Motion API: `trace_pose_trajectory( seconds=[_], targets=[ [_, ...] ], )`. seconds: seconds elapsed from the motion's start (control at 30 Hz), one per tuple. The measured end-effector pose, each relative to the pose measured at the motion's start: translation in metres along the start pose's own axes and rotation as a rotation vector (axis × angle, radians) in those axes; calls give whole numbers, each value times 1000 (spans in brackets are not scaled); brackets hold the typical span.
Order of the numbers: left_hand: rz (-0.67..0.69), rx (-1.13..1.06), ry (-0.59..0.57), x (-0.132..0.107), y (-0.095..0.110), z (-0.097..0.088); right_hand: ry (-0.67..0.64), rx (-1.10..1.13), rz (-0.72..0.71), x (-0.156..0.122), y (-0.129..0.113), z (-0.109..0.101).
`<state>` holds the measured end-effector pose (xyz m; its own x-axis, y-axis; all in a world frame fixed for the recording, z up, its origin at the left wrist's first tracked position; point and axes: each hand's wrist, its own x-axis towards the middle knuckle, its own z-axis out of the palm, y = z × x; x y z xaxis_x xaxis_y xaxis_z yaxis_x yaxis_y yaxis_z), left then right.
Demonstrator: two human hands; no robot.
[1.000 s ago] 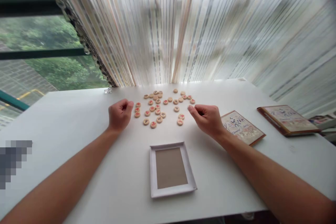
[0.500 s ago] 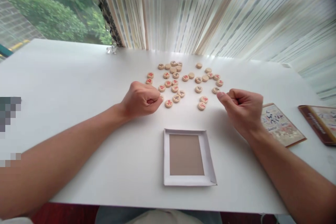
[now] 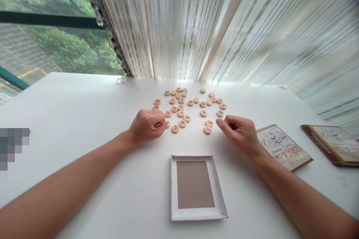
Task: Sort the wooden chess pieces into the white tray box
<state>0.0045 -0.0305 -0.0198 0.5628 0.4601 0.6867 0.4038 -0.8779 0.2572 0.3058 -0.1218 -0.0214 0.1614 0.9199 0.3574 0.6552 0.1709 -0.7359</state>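
Note:
Several round wooden Chinese chess pieces (image 3: 181,113) lie scattered on the white table, some showing red or black characters and some plain faces. My left hand (image 3: 148,125) is closed in a fist at the left side of the pieces, partly covering one at its knuckles; no object shows in it. On the right side, my right hand (image 3: 238,132) is also a fist, thumb pointing inward, close to a piece with a black character (image 3: 220,113). Nothing shows between its curled fingers. Between my forearms and nearer me lies a shallow white box tray (image 3: 174,209) with a brown bottom.
Right of my right hand, a printed box lid (image 3: 286,147) lies flat, partly behind my wrist. Farther right is a brown-edged printed box (image 3: 333,143). A small clear glass ornament (image 3: 122,79) sits at the back edge by the string curtain (image 3: 179,26) and window.
The view has tilted up, so the table things appear lower. My right fist has come slightly inward, nearer the pieces. Both hands stay closed; the pieces and tray lie as before.

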Motion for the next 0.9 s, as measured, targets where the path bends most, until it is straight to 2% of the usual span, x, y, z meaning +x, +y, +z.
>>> trace_pose_trajectory(
  seconds=[0.23, 0.63, 0.73, 0.9],
  targets=[
    [-217, 28, 70, 4, -6, -1, -11, 6, 0, 1, 4, 7],
    [-576, -48, 67, 6, -26, 4, -82, -14, 47, 6, 3, 10],
    [-672, -98, 84, 5, -36, 6, -79, -7, 48, 5, 4, 11],
    [-807, -234, 141, 4, -63, 4, -19, -4, 75, 8, 6, 6]
  ],
)
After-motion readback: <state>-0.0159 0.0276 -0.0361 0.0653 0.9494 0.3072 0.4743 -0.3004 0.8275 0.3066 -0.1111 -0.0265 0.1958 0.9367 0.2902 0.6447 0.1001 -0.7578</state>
